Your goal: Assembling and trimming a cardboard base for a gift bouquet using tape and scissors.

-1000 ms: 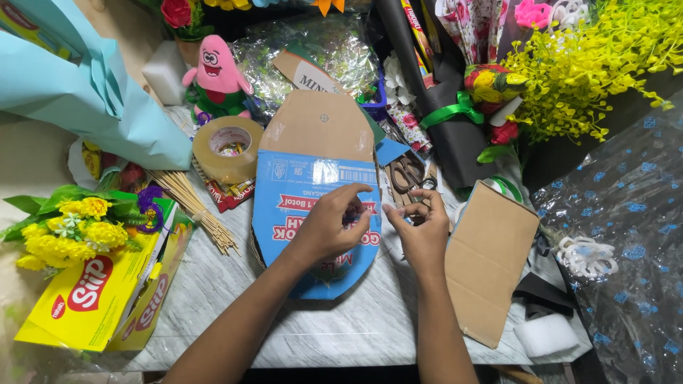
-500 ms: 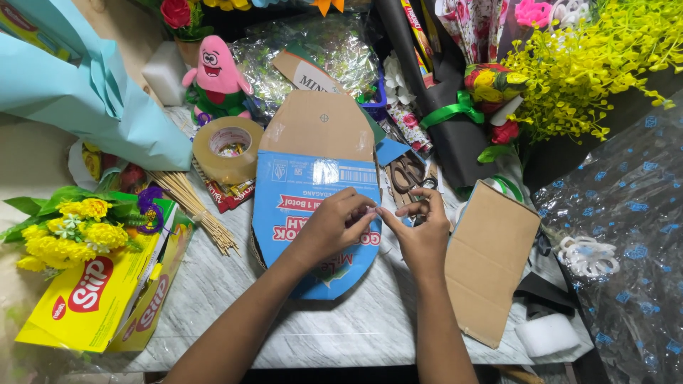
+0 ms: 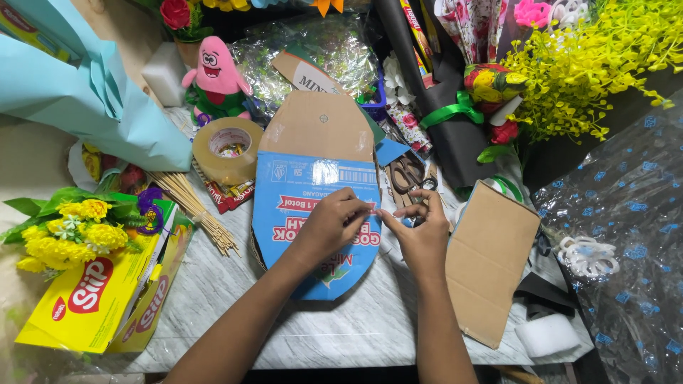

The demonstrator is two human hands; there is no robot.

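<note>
Florist craft shop: wrap paper (image 3: 85, 92), faux flowers (image 3: 583, 64)

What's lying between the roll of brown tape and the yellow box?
In the head view, a bundle of thin wooden sticks lies between the tape roll and the yellow box.

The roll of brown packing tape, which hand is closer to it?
Left. The left hand rests on the blue cardboard cutout, just right of the tape roll; the right hand lies farther right, past the cutout's edge.

Cardboard cutout (image 3: 313, 142) mid-table, tape roll (image 3: 228, 151) left of it, scissors (image 3: 407, 173) right, plush toy (image 3: 215, 75) behind the roll
</note>
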